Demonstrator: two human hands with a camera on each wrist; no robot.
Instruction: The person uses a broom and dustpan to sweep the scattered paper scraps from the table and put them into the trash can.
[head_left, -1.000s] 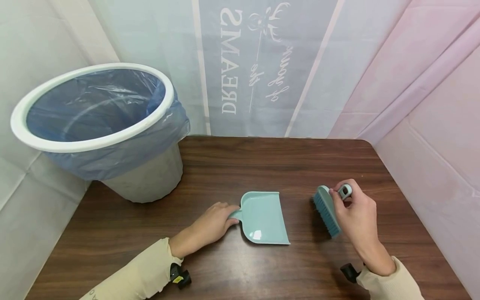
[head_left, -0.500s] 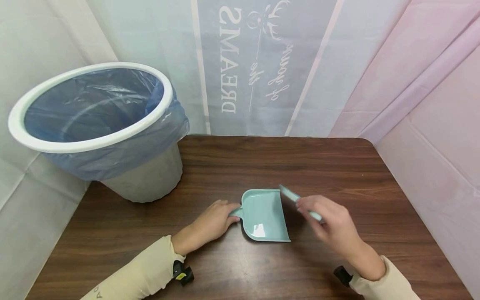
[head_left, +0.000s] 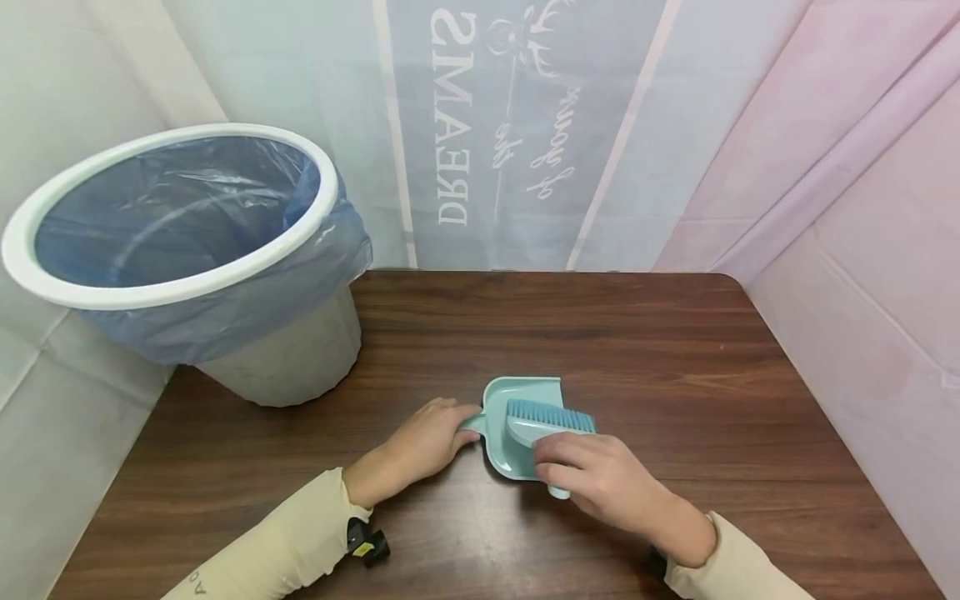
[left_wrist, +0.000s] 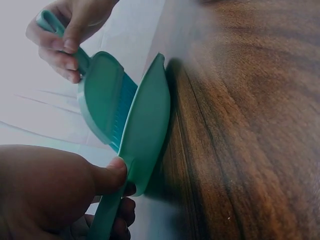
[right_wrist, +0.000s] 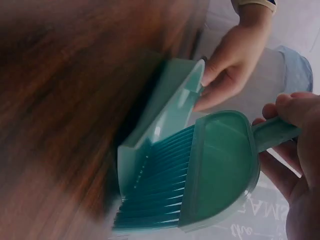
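Note:
A pale teal dustpan (head_left: 517, 450) lies on the wooden table, its wide mouth facing right. My left hand (head_left: 423, 446) grips its short handle, thumb on one side and fingers on the other in the left wrist view. Over the pan is a matching hand brush (head_left: 551, 419); my right hand (head_left: 603, 479) holds it by the handle. In the right wrist view the blue bristles (right_wrist: 160, 182) reach into the pan and past its front lip. The hand and brush cover part of the pan's floor in the head view.
A grey bin (head_left: 292, 354) with a white rim and blue liner bag (head_left: 187, 208) stands at the table's back left. Printed curtains (head_left: 525, 125) hang behind the wooden table (head_left: 750, 400).
My right hand has swept the brush leftward from the right side of the table to over the dustpan, turning it on the way. The left hand and dustpan have barely moved.

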